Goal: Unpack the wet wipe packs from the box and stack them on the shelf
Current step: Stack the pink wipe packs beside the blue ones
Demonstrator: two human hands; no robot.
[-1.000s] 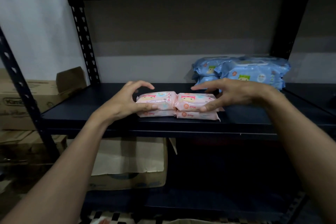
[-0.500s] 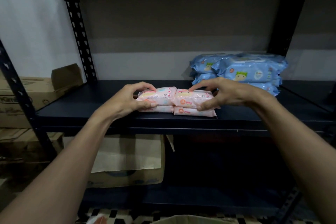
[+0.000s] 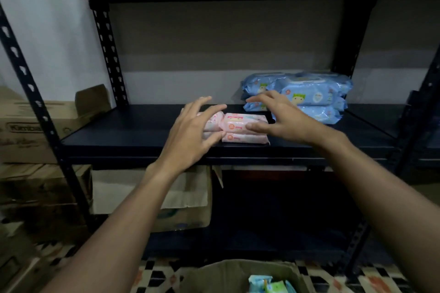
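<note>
Pink wet wipe packs (image 3: pixel 240 126) lie in two low stacks side by side at the front of the dark shelf (image 3: pixel 133 131). My left hand (image 3: pixel 190 133) hovers in front of the left stack with fingers spread, hiding part of it. To the right, my right hand (image 3: pixel 278 116) is also spread and empty, just off the right stack. A pile of blue wet wipe packs (image 3: pixel 307 95) stands behind it on the shelf. At the bottom edge an open cardboard box (image 3: pixel 214 276) shows green and blue packs (image 3: pixel 269 284) inside.
Cardboard boxes (image 3: pixel 31 131) are stacked left of the rack behind a perforated upright (image 3: pixel 31 95). Another box (image 3: pixel 166 197) sits on the lower shelf under my left arm. A second upright (image 3: pixel 109 54) stands at the shelf's back left. The floor is patterned.
Both hands have let go of the pink packs and drawn back toward me with fingers spread. The view has tilted down, bringing the open box into sight.
</note>
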